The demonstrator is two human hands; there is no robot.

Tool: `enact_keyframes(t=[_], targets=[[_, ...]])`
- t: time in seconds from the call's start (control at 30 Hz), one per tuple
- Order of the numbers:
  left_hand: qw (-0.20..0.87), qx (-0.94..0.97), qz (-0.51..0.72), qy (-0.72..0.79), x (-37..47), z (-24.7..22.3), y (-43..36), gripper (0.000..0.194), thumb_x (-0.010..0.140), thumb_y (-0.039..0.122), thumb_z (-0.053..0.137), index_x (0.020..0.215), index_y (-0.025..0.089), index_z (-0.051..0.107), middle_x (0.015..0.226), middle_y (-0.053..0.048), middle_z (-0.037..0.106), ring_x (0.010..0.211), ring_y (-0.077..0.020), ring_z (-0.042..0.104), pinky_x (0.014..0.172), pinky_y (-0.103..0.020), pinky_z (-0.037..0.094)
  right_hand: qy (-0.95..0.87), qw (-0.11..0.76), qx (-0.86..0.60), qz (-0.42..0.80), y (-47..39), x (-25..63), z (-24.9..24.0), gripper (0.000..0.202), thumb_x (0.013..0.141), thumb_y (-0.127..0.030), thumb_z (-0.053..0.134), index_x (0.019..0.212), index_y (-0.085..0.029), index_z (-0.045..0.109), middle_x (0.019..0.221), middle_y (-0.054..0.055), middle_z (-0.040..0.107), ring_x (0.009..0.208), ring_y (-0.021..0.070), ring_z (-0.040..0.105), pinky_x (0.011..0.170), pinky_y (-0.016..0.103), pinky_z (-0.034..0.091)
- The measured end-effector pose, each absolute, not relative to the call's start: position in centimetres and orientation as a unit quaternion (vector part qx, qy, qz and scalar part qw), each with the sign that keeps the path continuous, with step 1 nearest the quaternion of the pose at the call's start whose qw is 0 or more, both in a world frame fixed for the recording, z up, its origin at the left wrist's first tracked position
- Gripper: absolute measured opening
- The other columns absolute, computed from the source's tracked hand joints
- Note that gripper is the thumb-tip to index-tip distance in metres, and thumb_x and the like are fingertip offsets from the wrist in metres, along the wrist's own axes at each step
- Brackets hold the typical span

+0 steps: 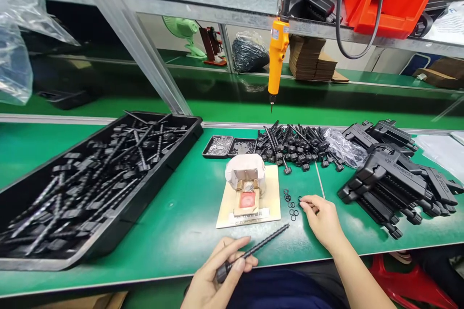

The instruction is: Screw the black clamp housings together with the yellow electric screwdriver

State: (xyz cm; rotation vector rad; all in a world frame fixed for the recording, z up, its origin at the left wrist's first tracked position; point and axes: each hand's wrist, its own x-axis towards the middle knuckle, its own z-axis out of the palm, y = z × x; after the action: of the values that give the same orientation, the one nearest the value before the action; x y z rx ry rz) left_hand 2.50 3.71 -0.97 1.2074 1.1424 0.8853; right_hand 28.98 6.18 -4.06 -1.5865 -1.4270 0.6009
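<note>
Fingers (237, 263) of left hand (213, 275) pinch threaded rod (259, 246) by knob end; right hand (322, 219) fingertips pressed together on small black rings (292, 205) beside wooden jig (250, 195).

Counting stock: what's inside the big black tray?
The tray holds a loose heap of black threaded rods with knob heads. Lower layers and the tray floor are covered by the heap.

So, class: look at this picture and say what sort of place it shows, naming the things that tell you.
Most likely a factory assembly line bench. A yellow electric screwdriver hangs over the green worktop, a black tray holds many identical threaded rods, and black plastic parts lie stacked nearby. The left hand holds one threaded rod.
</note>
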Motion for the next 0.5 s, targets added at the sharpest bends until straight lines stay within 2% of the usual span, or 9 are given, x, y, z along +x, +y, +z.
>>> enact_keyframes(t=[0.13, 0.33, 0.5], targets=[[0.559, 0.559, 0.393, 0.470, 2.7, -2.7, 4.8, 0.031, 0.090, 0.042, 0.063, 0.113, 0.023, 0.072, 0.088, -0.003, 0.067, 0.085, -0.0192, 0.072, 0.084, -0.025, 0.060, -0.532, 0.477, -0.643, 0.274, 6.1, 28.9, -3.7, 0.026, 0.087, -0.036, 0.056, 0.087, -0.017, 0.074, 0.079, 0.008, 0.069, 0.067, 0.0226, 0.063, 0.062, 0.034, 0.048], [0.547, 0.584, 0.408, 0.439, 3.1, -3.2, 4.5, 0.025, 0.093, 0.034, 0.060, 0.113, 0.025, 0.071, 0.088, -0.003, 0.065, 0.080, -0.0159, 0.071, 0.079, -0.022, 0.061, -0.457, 0.524, -0.594, 0.404, 3.9, 26.7, -2.6, 0.030, 0.085, -0.046, 0.066, 0.084, -0.017, 0.069, 0.073, 0.008, 0.070, 0.066, 0.0221, 0.069, 0.054, 0.028, 0.055], [0.549, 0.604, 0.397, 0.420, 3.0, -2.4, 4.7, 0.023, 0.093, 0.032, 0.060, 0.111, 0.025, 0.073, 0.087, -0.004, 0.064, 0.076, -0.0156, 0.072, 0.075, -0.021, 0.062, -0.405, 0.554, -0.565, 0.458, 2.5, 24.8, -2.4, 0.038, 0.080, -0.054, 0.075, 0.081, -0.017, 0.067, 0.095, 0.013, 0.072, 0.077, 0.0218, 0.071, 0.068, 0.030, 0.061]])
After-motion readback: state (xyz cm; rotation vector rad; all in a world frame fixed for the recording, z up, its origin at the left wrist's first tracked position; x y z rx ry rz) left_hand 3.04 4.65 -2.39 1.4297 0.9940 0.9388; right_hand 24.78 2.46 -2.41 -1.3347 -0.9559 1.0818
